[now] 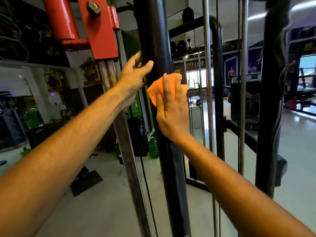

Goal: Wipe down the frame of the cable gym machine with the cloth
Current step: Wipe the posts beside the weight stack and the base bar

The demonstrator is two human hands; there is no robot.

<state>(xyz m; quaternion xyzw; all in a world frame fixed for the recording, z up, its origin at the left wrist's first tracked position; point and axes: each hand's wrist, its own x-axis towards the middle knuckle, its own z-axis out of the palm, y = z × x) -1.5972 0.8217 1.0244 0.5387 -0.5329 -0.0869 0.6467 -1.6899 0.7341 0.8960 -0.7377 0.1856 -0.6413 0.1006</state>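
- Two bare hands are working on the black upright post (153, 40) of the cable machine frame, and we are taking that post as our landmark.
- We are pressing the orange cloth (154, 90) flat against the front of the post with our right hand (172, 115); its fingers are lying straight and close together, pointing up along the post, with the cloth spreading out from under them.
- Our left hand (133, 77) is reaching to the left side of the post, just above the cloth, with its fingers loosely spread; the fingertips are going round the far edge (whether they are gripping it, we cannot tell).
- Left of the post, a red bracket (99, 29) with a dark bolt (93, 8) is hanging over two worn steel rods (109, 74).
- Right of the post, two chrome guide rods (207, 65) are running upright, with another black upright (271, 100) farther right.
- Behind the post, low down, green water jugs (153, 147) are standing on the pale floor (106, 211).
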